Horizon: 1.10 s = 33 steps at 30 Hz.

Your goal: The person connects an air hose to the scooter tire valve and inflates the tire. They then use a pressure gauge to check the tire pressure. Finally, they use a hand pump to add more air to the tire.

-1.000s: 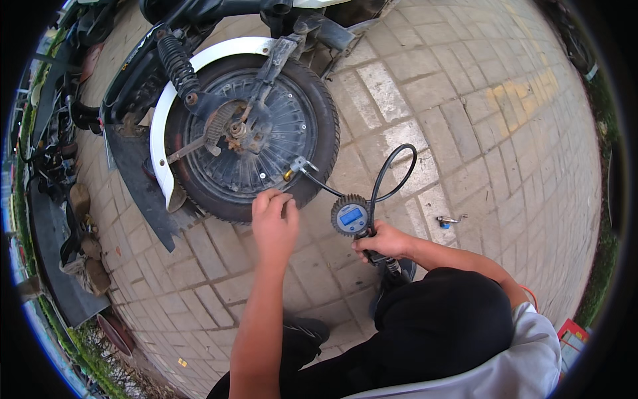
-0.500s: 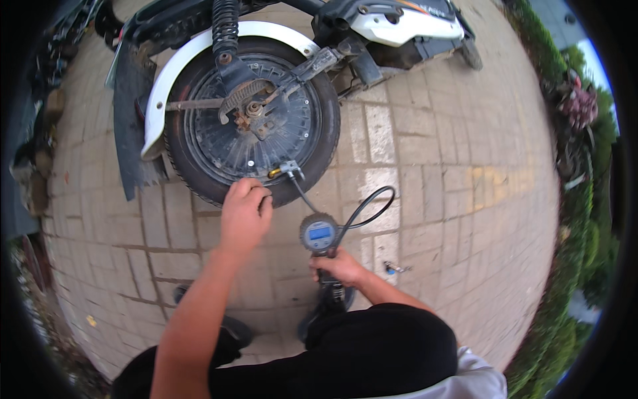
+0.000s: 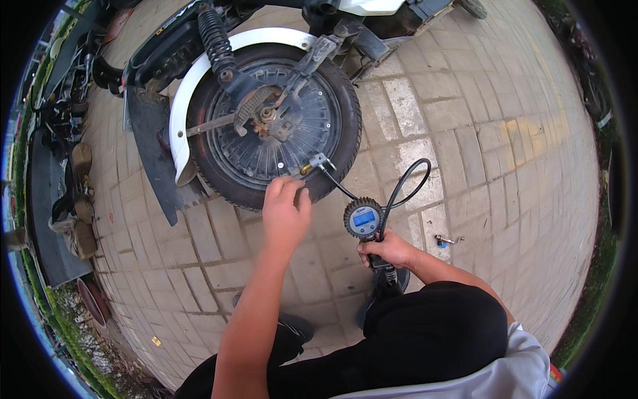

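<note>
My left hand is at the lower edge of the black tyre, fingers bent and apart, nothing visible in them; whether it touches the rubber I cannot tell. The wheel has a dusty hub and white mudguard. A brass-and-silver air chuck sits at the hub's lower rim, joined by a looped black hose to a digital inflator gauge. My right hand is closed round the inflator's handle below the dial. Behind it are my legs and shoes.
The scooter body extends along the top. Several parked scooters line the left edge beside a green verge. A small metal fitting with a blue part lies on the paving right of the gauge. Hedge runs along the right edge.
My view swung right half a second ago and back again. Both hands keep much the same places relative to wheel and gauge, the left by the tyre, the right gripping the inflator.
</note>
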Available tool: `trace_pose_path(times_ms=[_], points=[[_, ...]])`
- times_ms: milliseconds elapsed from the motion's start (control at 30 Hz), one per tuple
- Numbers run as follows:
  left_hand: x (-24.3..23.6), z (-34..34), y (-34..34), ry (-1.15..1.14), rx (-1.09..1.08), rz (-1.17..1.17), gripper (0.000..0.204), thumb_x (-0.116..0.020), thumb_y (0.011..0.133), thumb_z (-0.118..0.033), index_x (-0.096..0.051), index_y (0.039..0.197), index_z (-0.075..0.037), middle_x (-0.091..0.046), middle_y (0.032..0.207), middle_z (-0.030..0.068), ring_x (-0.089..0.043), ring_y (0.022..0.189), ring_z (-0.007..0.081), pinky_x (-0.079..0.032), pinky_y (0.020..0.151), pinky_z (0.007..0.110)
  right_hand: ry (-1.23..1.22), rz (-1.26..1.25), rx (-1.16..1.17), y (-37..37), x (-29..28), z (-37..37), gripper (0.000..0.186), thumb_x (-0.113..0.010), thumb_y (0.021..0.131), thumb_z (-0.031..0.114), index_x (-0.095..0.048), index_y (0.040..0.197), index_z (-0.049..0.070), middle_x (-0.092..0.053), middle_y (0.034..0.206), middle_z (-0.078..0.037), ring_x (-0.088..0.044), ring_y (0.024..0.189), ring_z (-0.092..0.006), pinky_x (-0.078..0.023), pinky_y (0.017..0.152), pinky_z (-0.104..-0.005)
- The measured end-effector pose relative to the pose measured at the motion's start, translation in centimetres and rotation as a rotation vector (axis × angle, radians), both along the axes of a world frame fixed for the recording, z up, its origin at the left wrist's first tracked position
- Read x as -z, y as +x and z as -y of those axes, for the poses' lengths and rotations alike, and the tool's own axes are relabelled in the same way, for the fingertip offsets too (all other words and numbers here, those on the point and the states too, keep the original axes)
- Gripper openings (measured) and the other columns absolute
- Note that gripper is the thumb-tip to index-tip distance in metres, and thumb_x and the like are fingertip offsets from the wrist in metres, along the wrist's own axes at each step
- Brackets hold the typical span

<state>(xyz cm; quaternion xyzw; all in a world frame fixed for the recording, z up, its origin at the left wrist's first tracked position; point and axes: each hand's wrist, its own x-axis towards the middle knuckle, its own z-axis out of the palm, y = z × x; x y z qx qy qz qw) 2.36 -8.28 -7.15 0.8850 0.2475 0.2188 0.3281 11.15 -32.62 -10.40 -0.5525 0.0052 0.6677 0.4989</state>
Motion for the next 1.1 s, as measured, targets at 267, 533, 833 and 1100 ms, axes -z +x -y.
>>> trace_pose_path(times_ms=[267,533,833,1100], points=[[-2.8,-0.5,5.1,0.127,0.184,-0.218,0.05,-0.076,0.083,-0.024,-0.062,0.124,-0.001,-0.057,0.116,0.0136,-0.059,0.105,0.0333,-0.051,0.087,0.042,-0.011,-0.009,0.029,0.3,-0.4,0.1,0.013,-0.068,0.088,0.01,-0.065,0.086,-0.003,-0.066,0.074,-0.009,-0.066,0.065,-0.0175,-0.053,0.062,-0.0323],[-2.6,-0.9,6.4,0.179,0.241,-0.402,0.056,-0.078,0.081,-0.032,-0.061,0.124,-0.002,-0.057,0.109,0.0136,-0.063,0.098,0.0351,-0.053,0.081,0.044,0.009,-0.007,-0.003,0.4,-0.2,0.1,0.014,-0.067,0.089,0.011,-0.064,0.087,-0.003,-0.066,0.073,-0.009,-0.065,0.064,-0.0173,-0.052,0.06,-0.0319],[-2.9,-1.0,6.7,0.206,0.287,-0.42,0.055,-0.08,0.078,-0.033,-0.062,0.119,0.0,-0.057,0.108,0.0151,-0.063,0.096,0.0368,-0.053,0.078,0.045,-0.002,-0.039,0.025,0.4,-0.7,-0.2,0.011,-0.068,0.089,0.01,-0.065,0.084,0.0,-0.065,0.072,-0.009,-0.065,0.063,-0.0182,-0.051,0.06,-0.0318],[-3.2,-1.5,7.7,0.29,0.376,-0.465,0.049,-0.081,0.076,-0.036,-0.064,0.104,0.001,-0.058,0.098,0.0159,-0.066,0.087,0.0373,-0.055,0.072,0.045,-0.015,-0.054,0.027,0.3,-0.5,0.0,0.011,-0.069,0.089,0.009,-0.066,0.089,-0.002,-0.067,0.078,-0.009,-0.067,0.068,-0.0191,-0.054,0.063,-0.0323]])
